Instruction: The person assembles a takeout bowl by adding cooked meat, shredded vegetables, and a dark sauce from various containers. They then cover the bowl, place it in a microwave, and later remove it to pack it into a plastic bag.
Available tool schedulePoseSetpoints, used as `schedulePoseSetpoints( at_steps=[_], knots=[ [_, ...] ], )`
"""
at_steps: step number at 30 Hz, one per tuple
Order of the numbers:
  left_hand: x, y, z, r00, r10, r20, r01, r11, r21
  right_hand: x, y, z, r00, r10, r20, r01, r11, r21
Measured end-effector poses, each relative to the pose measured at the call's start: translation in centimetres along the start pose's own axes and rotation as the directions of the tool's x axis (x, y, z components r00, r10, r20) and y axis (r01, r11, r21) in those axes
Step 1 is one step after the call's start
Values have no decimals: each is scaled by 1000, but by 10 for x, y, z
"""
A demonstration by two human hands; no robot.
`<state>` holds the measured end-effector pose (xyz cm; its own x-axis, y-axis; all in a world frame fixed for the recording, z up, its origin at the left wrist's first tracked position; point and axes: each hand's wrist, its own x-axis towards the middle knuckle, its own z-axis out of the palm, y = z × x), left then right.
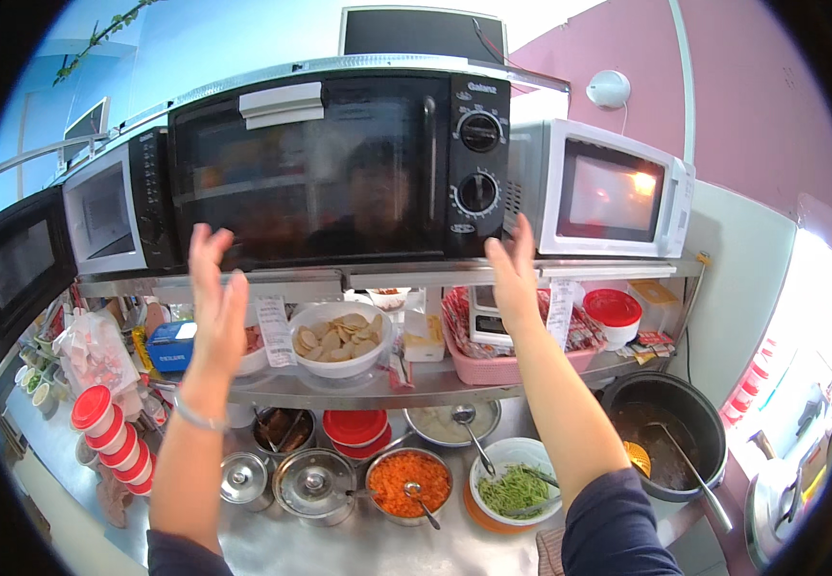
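Both my arms reach up and forward. My left hand point(213, 302) is raised before the lower left corner of a large black microwave point(306, 173), its fingers apart and nothing held. My right hand point(514, 274) is also open and empty, in front of the shelf edge between the black microwave's dials and a white microwave point(608, 192). The black microwave's door is shut, with a white handle-like piece at its top. At the far left, another microwave point(109, 216) stands with its dark door point(21, 269) swung open. Whether either hand touches the shelf cannot be told.
Below, a metal shelf point(426, 388) holds a white bowl of pale slices point(339, 339) and a pink basket point(522, 367) of packets. On the counter stand shredded carrot point(399, 475), green shreds point(512, 492), lidded pots point(313, 483) and stacked red-lidded tubs point(114, 442). A deep dark pot point(670, 422) sits right.
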<state>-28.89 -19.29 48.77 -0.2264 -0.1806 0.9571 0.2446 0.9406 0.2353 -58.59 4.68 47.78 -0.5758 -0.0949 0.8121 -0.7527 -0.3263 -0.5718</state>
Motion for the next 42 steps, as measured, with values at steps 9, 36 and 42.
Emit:
schedulePoseSetpoints(
  at_steps=[9,36,42],
  knots=[
    [11,-134,11,976,-2,-220,67,954,291,14,20,7,972,37,230,0,988,-156],
    [43,75,155,851,504,148,-517,753,408,-225,1,-16,947,-111,301,176,965,-196],
    [104,102,231,869,442,224,-469,586,661,-429,14,-138,727,399,559,-193,900,-391]
  ],
)
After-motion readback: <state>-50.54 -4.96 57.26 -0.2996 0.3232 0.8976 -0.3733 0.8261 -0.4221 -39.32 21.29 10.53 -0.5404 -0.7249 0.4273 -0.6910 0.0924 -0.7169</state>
